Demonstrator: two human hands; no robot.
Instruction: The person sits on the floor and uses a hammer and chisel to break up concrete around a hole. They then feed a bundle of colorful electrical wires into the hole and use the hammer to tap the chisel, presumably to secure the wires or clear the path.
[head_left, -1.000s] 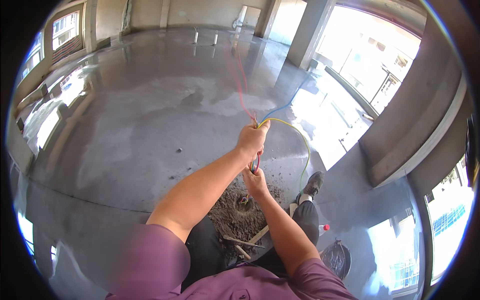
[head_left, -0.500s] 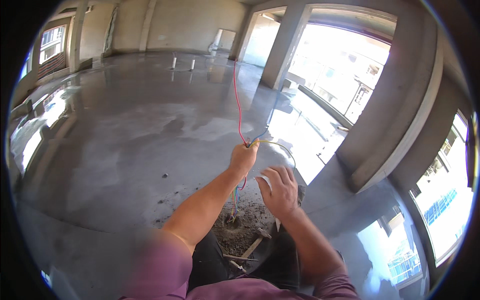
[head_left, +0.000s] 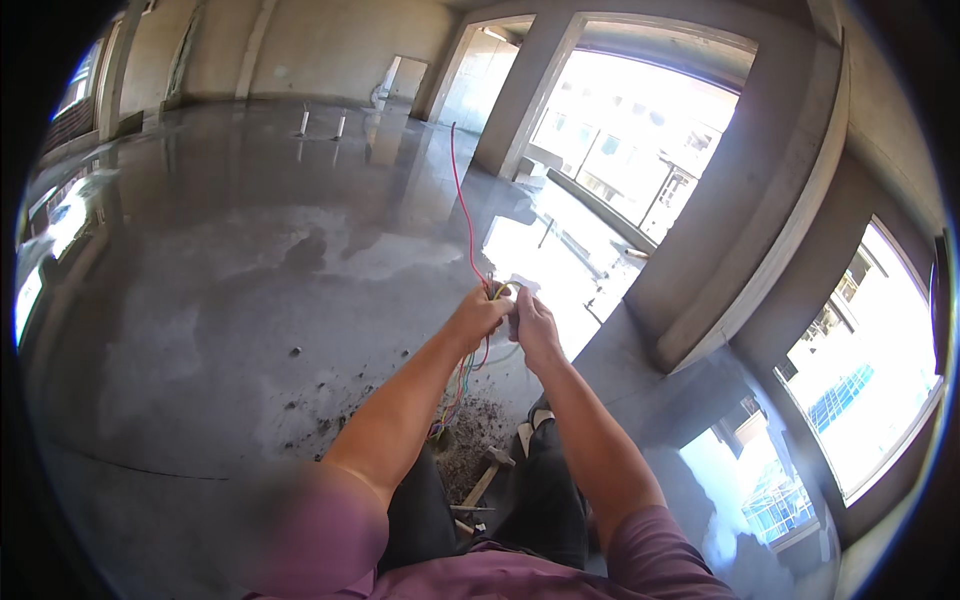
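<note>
My left hand (head_left: 478,318) is closed around a bundle of coloured electrical wires, held out in front of me at arm's length. From the top of that fist a red wire (head_left: 466,212) rises in a long curve. Below it the other wires (head_left: 455,398) hang down toward a patch of broken rubble (head_left: 474,430) on the floor. My right hand (head_left: 537,330) is close beside the left, fingers pinched on a yellow wire (head_left: 503,288) that bends across between the two. Its fingertips are partly hidden.
A hammer (head_left: 482,482) lies on the rubble between my legs, close to another thin tool. Wet grey concrete floor (head_left: 230,300) spreads ahead, with two short white pipes (head_left: 304,122) standing far off. Pillars and large window openings (head_left: 640,130) are at the right.
My right hand has moved up and forward from open air to the yellow wire beside my left fist. The blue wire that stuck out no longer shows clearly. The view has turned slightly right.
</note>
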